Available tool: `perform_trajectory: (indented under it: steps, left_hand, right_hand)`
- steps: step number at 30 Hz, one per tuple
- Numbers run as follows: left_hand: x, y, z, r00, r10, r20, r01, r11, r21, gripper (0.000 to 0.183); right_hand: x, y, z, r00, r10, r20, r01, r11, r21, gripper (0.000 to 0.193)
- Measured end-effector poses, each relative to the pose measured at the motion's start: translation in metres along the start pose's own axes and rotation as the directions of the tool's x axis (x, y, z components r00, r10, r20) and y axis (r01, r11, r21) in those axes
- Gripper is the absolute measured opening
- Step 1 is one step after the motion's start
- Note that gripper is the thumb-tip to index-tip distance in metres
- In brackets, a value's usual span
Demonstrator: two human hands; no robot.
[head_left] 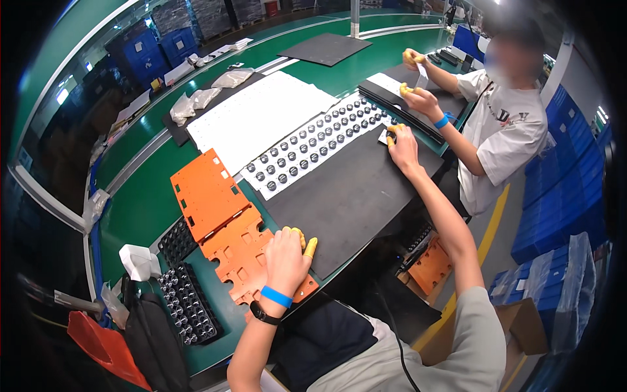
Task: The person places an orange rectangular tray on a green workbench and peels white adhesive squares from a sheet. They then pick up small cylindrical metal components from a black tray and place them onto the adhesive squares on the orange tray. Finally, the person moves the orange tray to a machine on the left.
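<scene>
My left hand (pixel 287 256), with yellow finger covers and a blue wristband, is over the right edge of an orange slotted fixture plate (pixel 243 256). Its fingers curl inward and hide whatever they may hold; the covered thumb points up and to the right. Farther out, my right hand (pixel 403 149) pinches a small black round part (pixel 391 135) beside the right end of a white sheet (pixel 326 157). Rows of similar black round parts (pixel 313 157) stand on that sheet. A black mat (pixel 346 202) lies between my hands.
A hinged orange panel (pixel 208 195) adjoins the fixture. Black trays of shiny round parts (pixel 189 304) stand at left, near a white box (pixel 138 262). Large white sheets (pixel 261 117) lie behind. Across the table's right end, a co-worker's gloved-fingertip hands (pixel 418 98) hold a white strip (pixel 422 76).
</scene>
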State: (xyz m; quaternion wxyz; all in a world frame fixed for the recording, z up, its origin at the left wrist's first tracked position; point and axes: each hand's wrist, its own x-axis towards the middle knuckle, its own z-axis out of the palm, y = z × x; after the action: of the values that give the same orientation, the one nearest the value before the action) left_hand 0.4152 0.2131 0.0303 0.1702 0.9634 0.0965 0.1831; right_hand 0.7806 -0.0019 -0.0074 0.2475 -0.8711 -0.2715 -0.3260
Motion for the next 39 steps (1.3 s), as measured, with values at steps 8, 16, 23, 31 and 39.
perform_trajectory:
  steps: [8, 16, 23, 31, 39]
  left_hand:
    - [0.002, -0.001, -0.002, 1.0, 0.011, -0.001, -0.011, 1.0, -0.011, 0.028]
    - [0.003, -0.001, -0.004, 1.0, 0.003, 0.009, -0.003, 1.0, -0.027, 0.028]
    - [0.002, 0.0, -0.005, 0.999, 0.023, 0.035, -0.023, 1.0, -0.014, 0.029]
    - [-0.001, -0.001, -0.007, 0.999, 0.041, 0.027, -0.04, 0.999, -0.037, 0.03]
    - [0.0, 0.0, -0.01, 0.999, 0.009, 0.04, -0.006, 0.996, -0.094, 0.034]
  right_hand:
    - [0.016, 0.005, 0.02, 0.993, 0.119, 0.016, -0.114, 0.979, -0.166, 0.033]
    - [0.012, 0.013, 0.025, 0.965, 0.261, -0.026, -0.261, 0.947, -0.187, 0.06]
    - [0.018, 0.03, 0.029, 0.893, 0.437, 0.113, -0.427, 0.899, -0.098, 0.084]
    - [0.016, 0.025, 0.026, 0.875, 0.46, 0.15, -0.444, 0.886, -0.132, 0.079]
    - [0.018, 0.027, 0.034, 0.859, 0.471, 0.199, -0.443, 0.88, -0.169, 0.073]
